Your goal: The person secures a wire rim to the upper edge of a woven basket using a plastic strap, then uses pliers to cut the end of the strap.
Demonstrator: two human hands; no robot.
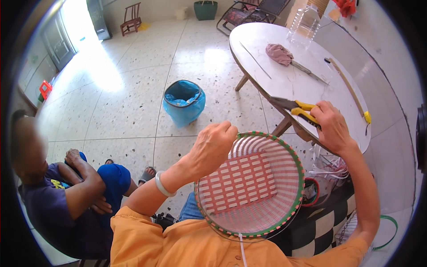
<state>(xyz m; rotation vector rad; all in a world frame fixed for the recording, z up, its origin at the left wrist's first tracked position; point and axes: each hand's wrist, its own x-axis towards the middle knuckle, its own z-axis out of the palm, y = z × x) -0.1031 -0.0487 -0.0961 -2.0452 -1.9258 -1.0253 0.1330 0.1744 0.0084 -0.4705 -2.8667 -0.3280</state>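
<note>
A round basket [289, 178], woven in red and white strips with a green-and-red bound rim, rests tilted on my lap with its opening toward me. My left hand [214, 149] is closed at the far left of its rim; the fingertips are turned away, and I cannot tell whether they pinch the rim or a strip there. Raised over the white table's near edge, my right hand [331, 127] grips yellow-handled pliers [304, 111], their jaws pointing left. A thin wire curves below the near rim. From that rim a narrow white strip [242, 251] hangs over my orange shirt.
The oval white table [267, 38] bears a pink cloth [279, 53], a pointed tool [307, 71], a long stick [349, 86] and a clear plastic bottle [304, 26]. A blue-lined bin [184, 104] stands ahead. Another person [66, 196] sits at left. Loose strips [331, 167] lie at right.
</note>
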